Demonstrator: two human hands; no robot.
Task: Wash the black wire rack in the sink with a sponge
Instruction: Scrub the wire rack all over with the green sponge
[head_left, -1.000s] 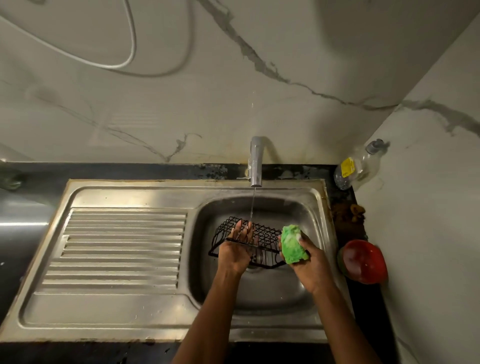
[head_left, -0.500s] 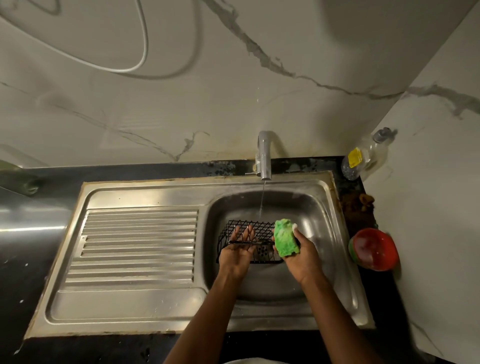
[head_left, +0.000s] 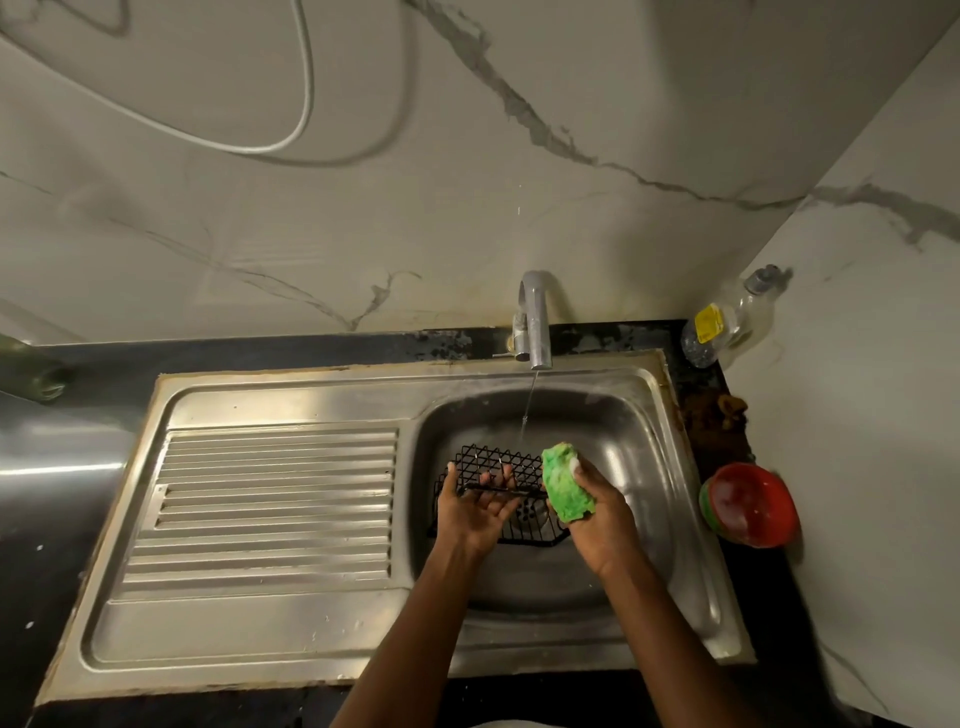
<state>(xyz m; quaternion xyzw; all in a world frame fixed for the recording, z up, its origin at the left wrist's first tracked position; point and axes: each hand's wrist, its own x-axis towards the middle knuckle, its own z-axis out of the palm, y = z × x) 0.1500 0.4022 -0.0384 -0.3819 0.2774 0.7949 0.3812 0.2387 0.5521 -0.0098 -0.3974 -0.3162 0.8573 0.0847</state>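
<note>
Two grips: left hand (head_left: 475, 506) on one rack (head_left: 496, 470), right hand (head_left: 597, 512) on one sponge (head_left: 563, 486).

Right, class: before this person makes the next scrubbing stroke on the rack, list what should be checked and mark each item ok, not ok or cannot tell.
1. Black wire rack held steady over the sink basin: ok, the left hand grips its front bar.
2. Sponge in hand: ok, the right hand grips the green sponge.
3. Sponge against the rack: ok, it sits at the rack's right end.
4. Water running: ok, a thin stream falls from the tap towards the rack.
5. Soap on the sponge: cannot tell.
6. Drain clear: cannot tell, the rack and hands cover most of it.
</note>
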